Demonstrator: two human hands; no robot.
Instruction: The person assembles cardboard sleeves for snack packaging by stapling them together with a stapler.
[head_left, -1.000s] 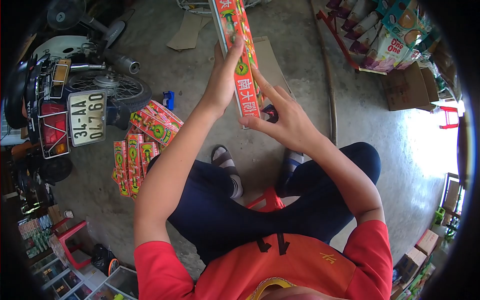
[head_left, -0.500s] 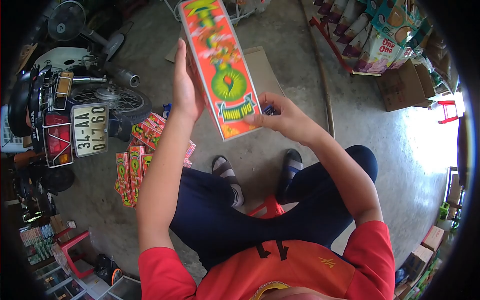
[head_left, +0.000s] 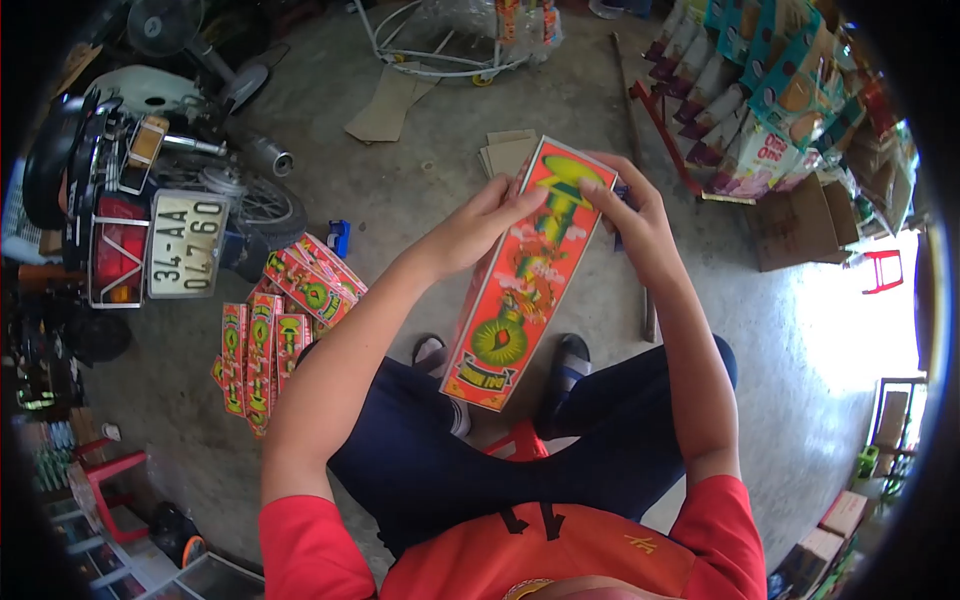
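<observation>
A long red box with green lettering and pictures [head_left: 525, 275] is held between both hands above the knees, tilted with its upper end to the right. My left hand [head_left: 485, 222] grips the upper left edge, its thumb on the printed face. At the upper right edge my right hand [head_left: 625, 205] is closed on the same box, thumb on the face and fingers behind. Behind that hand a bit of something dark blue shows, too hidden to name. Several similar red boxes [head_left: 262, 345] lie piled on the floor at the left.
A motorcycle [head_left: 120, 235] stands at the left, with a blue object [head_left: 339, 238] on the floor near it. Flat cardboard pieces [head_left: 508, 155] lie ahead, below a white metal frame [head_left: 440, 62]. Snack packs [head_left: 765, 140] and an open carton [head_left: 800, 225] are at the right.
The box has come down and nearer the body, and now leans the other way. Both hands have moved to its upper end. The view has shifted, showing more floor ahead.
</observation>
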